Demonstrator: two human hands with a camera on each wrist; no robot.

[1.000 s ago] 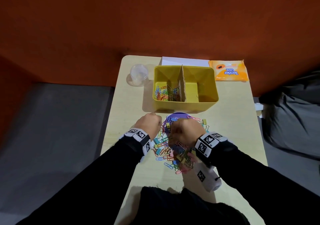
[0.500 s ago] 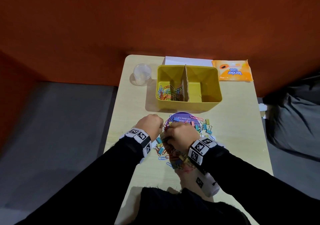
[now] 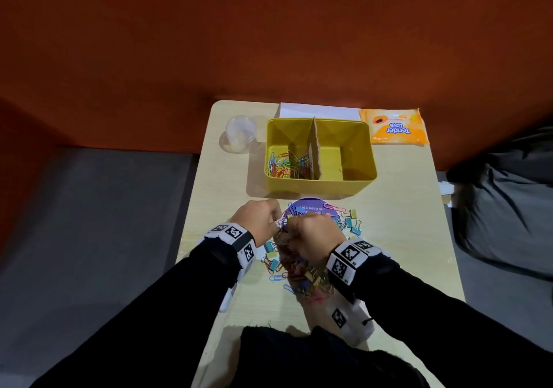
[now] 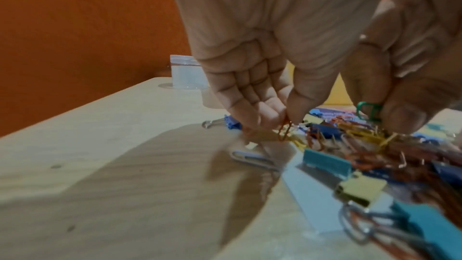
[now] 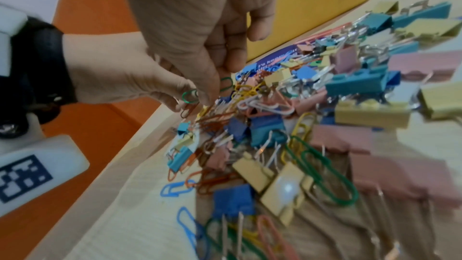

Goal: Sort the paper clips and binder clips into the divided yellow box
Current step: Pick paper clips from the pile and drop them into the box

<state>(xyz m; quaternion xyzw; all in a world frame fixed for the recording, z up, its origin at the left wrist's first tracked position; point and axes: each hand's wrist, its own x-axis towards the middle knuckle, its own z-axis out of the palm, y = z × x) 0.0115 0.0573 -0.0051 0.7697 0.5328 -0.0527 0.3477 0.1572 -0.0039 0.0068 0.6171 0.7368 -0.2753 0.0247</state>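
We look down on a pale wooden table (image 3: 404,223) set against an orange wall (image 3: 269,28). At its far side stands the yellow box (image 3: 371,148), split by an upright cardboard divider (image 3: 315,151). A heap of coloured paper clips (image 3: 284,167) lies in the box's left compartment; what the right compartment holds is too small to tell. Left of the box is a clear plastic cup (image 3: 239,133); right of it, an orange tissue pack (image 3: 393,127); a white sheet (image 3: 317,110) lies behind it.

Near us, a mixed pile of clips (image 3: 302,268) covers a purple round card (image 3: 311,206) in front of the box.

Our two hands meet just above the pile. The left hand (image 4: 252,78) has its fingers curled, thumb and fingertips pinching a brown paper clip (image 4: 285,131). The right hand (image 5: 190,33) pinches a green paper clip (image 5: 189,96) between thumb and forefinger, close beside the left. In the wrist views, blue (image 5: 355,84), yellow (image 5: 370,113) and pink binder clips (image 5: 332,137) lie tangled with wire paper clips on the table. Both wrists wear white bands (image 3: 233,235) with black square markers over black sleeves (image 3: 179,298).
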